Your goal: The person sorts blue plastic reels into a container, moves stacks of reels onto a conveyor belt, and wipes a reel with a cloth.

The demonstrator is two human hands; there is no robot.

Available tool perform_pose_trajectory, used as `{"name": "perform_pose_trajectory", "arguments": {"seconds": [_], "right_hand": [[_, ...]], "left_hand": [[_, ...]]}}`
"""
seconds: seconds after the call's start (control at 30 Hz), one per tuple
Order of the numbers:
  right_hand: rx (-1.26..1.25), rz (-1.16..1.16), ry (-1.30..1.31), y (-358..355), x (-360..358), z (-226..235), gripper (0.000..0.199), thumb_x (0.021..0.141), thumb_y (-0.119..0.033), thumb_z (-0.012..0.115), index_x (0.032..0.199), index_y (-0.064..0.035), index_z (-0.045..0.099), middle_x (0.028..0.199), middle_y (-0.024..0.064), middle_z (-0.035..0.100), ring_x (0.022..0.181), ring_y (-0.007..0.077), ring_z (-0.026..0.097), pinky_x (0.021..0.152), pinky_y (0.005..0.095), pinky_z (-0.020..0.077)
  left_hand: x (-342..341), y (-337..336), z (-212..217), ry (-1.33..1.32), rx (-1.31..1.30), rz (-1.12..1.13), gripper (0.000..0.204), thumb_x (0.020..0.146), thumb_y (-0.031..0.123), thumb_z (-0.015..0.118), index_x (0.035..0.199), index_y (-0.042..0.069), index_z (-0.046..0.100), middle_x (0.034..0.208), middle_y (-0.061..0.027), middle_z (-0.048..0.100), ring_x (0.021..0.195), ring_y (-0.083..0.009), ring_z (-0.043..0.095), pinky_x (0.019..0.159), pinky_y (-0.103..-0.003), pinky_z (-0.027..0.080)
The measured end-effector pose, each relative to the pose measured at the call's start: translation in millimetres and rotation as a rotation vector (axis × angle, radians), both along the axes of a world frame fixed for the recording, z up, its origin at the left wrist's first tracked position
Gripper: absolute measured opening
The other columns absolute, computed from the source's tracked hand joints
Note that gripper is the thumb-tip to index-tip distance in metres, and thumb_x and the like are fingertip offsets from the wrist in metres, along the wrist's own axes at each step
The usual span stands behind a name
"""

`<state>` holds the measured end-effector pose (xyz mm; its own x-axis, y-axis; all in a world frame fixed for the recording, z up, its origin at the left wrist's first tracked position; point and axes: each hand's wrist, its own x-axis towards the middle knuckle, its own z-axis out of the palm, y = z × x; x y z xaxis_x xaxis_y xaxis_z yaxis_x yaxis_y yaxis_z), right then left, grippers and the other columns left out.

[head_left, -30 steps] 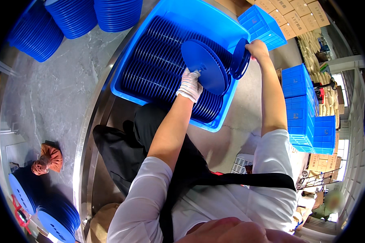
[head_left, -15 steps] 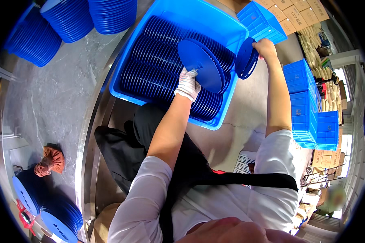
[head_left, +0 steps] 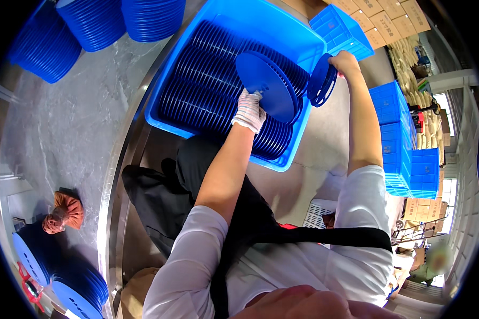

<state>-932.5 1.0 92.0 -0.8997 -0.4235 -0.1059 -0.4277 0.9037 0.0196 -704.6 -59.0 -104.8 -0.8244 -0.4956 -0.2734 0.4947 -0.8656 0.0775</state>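
My left hand (head_left: 250,110), in a white knit glove, is closed on the near edge of a short stack of round blue plastic discs (head_left: 266,82). This stack stands tilted above rows of blue discs on edge (head_left: 202,87) inside a large blue plastic tub (head_left: 290,29). My bare right hand (head_left: 346,64) pinches the upper edge of a few more blue discs (head_left: 319,80), just outside the tub's right rim. Their lower edges fan apart. The exact number in each hand is hard to make out.
Tall stacks of blue discs (head_left: 93,24) stand on the grey table (head_left: 80,127) at left, with more (head_left: 77,292) near its front beside a rust-coloured cloth bundle (head_left: 64,212). Blue crates (head_left: 396,151) are at right, cartons (head_left: 386,24) at the back, and a white perforated basket (head_left: 319,212) on the floor.
The discs in my right hand have turned slightly and their lower edges spread further apart. My left hand keeps its hold, shifted slightly to the right.
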Motion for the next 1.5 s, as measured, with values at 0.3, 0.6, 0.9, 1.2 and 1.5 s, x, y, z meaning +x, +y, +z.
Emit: {"name": "perform_pose_trajectory", "arguments": {"seconds": [0.3, 0.6, 0.9, 1.2, 1.5], "right_hand": [[0.019, -0.01, 0.011, -2, -6, 0, 0.028, 0.07, -0.022, 0.06, 0.061, 0.0045, 0.062, 0.053, 0.015, 0.058, 0.042, 0.023, 0.057, 0.039, 0.0335, 0.0438], [0.074, -0.057, 0.01, -15, -6, 0, 0.022, 0.069, -0.018, 0.059, 0.065, 0.0032, 0.062, 0.055, 0.0134, 0.059, 0.044, 0.0217, 0.058, 0.041, 0.0328, 0.0443], [0.08, -0.041, -0.049, -22, -4, -10, 0.026, 0.071, -0.022, 0.059, 0.067, 0.0036, 0.065, 0.059, 0.013, 0.063, 0.05, 0.0207, 0.062, 0.048, 0.0317, 0.0495], [0.032, 0.057, -0.105, -21, -11, -25, 0.027, 0.072, -0.021, 0.06, 0.066, 0.0045, 0.063, 0.056, 0.015, 0.061, 0.045, 0.0232, 0.06, 0.042, 0.0333, 0.0481], [0.051, -0.05, -0.166, 9, -32, -59, 0.03, 0.079, -0.025, 0.061, 0.076, 0.0043, 0.065, 0.067, 0.0153, 0.065, 0.056, 0.0249, 0.064, 0.052, 0.034, 0.052]], "left_hand": [[-1, 0, 9, 0.001, 0.065, 0.011, 0.032, 0.086, -0.012, 0.04, 0.111, 0.004, 0.052, 0.094, -0.0091, 0.06, 0.077, -0.0187, 0.066, 0.062, -0.027, 0.061], [-5, -3, 2, 0.068, 0.123, 0.021, 0.021, 0.094, 0.003, 0.04, 0.11, 0.005, 0.053, 0.097, -0.0086, 0.06, 0.081, -0.0191, 0.065, 0.066, -0.032, 0.061], [-10, -5, -8, 0.143, 0.17, 0.05, 0.024, 0.092, -0.001, 0.04, 0.115, 0.002, 0.049, 0.103, -0.0166, 0.062, 0.086, -0.0233, 0.066, 0.068, -0.032, 0.06], [-5, -2, -5, 0.054, 0.096, 0.031, 0.033, 0.086, -0.008, 0.037, 0.115, 0.003, 0.048, 0.109, -0.0156, 0.058, 0.087, -0.0248, 0.065, 0.071, -0.036, 0.06], [-6, -1, -1, -0.006, 0.018, -0.007, 0.032, 0.085, -0.009, 0.04, 0.113, 0.004, 0.048, 0.104, -0.0152, 0.059, 0.087, -0.0271, 0.064, 0.07, -0.035, 0.06]]}}
